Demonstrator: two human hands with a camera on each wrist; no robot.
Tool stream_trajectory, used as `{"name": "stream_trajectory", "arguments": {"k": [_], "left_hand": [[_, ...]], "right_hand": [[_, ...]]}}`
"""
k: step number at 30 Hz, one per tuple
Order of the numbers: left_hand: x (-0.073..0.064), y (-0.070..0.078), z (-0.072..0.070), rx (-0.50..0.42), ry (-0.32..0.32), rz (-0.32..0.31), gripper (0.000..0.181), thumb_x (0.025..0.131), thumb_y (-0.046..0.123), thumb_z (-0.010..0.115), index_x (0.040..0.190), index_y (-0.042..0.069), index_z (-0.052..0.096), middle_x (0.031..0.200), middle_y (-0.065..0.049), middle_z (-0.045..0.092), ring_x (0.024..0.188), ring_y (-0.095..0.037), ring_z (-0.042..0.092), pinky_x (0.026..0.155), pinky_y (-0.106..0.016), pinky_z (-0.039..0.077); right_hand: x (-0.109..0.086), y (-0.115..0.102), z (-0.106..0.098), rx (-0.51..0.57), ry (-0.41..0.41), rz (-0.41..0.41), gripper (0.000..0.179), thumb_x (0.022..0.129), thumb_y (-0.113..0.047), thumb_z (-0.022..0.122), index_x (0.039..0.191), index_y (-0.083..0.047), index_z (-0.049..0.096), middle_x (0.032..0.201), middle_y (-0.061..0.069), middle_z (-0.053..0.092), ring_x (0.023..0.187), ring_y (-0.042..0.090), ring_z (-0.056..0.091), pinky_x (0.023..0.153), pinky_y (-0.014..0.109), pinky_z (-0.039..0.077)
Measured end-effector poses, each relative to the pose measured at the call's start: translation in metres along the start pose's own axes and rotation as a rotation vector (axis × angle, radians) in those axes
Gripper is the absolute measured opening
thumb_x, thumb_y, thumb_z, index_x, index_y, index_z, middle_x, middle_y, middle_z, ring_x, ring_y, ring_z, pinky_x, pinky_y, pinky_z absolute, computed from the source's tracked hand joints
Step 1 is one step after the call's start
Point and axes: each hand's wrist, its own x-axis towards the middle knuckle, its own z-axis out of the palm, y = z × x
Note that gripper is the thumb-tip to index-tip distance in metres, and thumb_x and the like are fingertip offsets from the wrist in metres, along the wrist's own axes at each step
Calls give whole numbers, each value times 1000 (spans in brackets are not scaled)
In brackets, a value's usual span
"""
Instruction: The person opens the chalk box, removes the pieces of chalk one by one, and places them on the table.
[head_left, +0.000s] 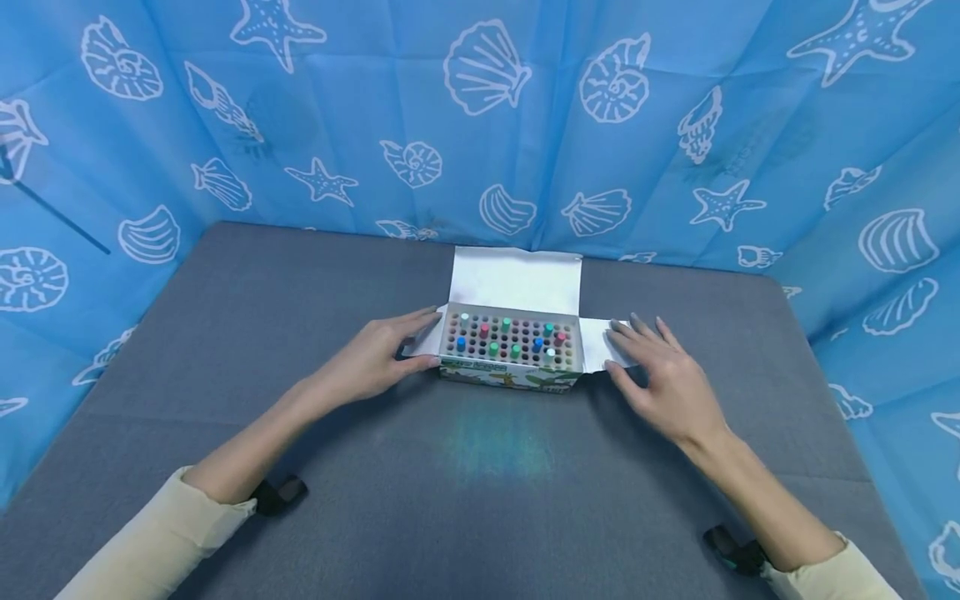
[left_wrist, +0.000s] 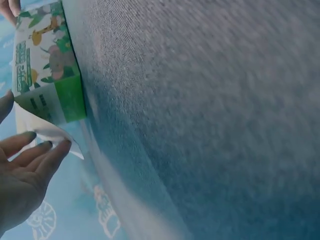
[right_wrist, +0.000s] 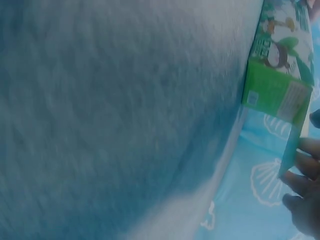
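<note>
In the head view, an open rectangular cardboard box printed with green leaves and animals [head_left: 510, 381] sits towards the far side of the grey cloth-covered table [head_left: 495, 525], near the blue curtain with white shell and starfish drawings [head_left: 360, 92]. Its white lid panel [head_left: 516, 279] stands raised at the far side, and a pale tray pierced with rows of round holes [head_left: 525, 337] fills the inside, with small white, blue, green and pinkish-red round-topped pieces [head_left: 493, 348] standing scattered in some holes. The left hand [head_left: 375, 354] is unclenched, its fingers nearly straight, touching the white left side flap [head_left: 425, 337]; the thumb lies by the near left corner. The right hand [head_left: 667, 371] lies spread with extended fingers, the tips on the white right side flap [head_left: 596, 343]. The step seems to be managing these two flaps; even, light pressure from both sides should suit it, since a harder push from one hand could skid the box or jostle the loose pieces. In the left wrist view, the fingertips meet the bent flap beside the box's green left end, so working close to the crease would probably keep the thin card from buckling. In the right wrist view, the fingers reach the outer edge of the right flap; keeping them flat there, without lifting, should hold the box level.
</note>
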Motion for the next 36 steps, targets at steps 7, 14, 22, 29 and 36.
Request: {"name": "stream_trajectory", "arguments": {"k": [7, 14, 22, 29, 36], "left_hand": [[3, 6, 4, -169, -46, -69, 82, 92, 25, 73, 157, 5, 27, 158, -19, 32, 124, -36, 56, 96, -44, 53], [3, 9, 12, -372, -79, -81, 93, 90, 16, 75, 160, 9, 15, 160, -18, 26, 136, -36, 45, 103, -41, 47], [4, 11, 14, -296, -55, -87, 90, 91, 22, 74, 160, 8, 17, 162, -18, 23, 142, -35, 35, 109, -49, 41], [6, 13, 7, -97, 32, -87, 88, 85, 32, 80, 155, 7, 33, 156, -20, 35, 141, -41, 34, 112, -59, 31], [14, 11, 7, -93, 44, -59, 92, 81, 34, 84, 155, 8, 35, 154, -19, 38, 135, -38, 43, 111, -56, 34]], "right_hand": [[-4, -11, 7, 130, -89, 180, 47, 97, -20, 66, 138, 2, 57, 137, 25, 56, 114, 45, 61, 102, 57, 44], [-4, -17, 10, 417, -231, 422, 57, 103, -35, 56, 150, -7, 43, 148, 19, 47, 127, 39, 53, 109, 56, 37], [-4, -19, 12, 507, -212, 470, 56, 103, -33, 57, 150, -5, 43, 144, 22, 50, 131, 37, 50, 107, 49, 41], [-2, -14, 3, 464, -31, 409, 40, 100, -16, 62, 137, -2, 58, 132, 20, 62, 116, 34, 62, 90, 11, 47], [7, -15, 0, 439, 9, 337, 32, 96, -8, 66, 128, -3, 65, 121, 14, 69, 108, 28, 66, 89, 14, 49]]}}
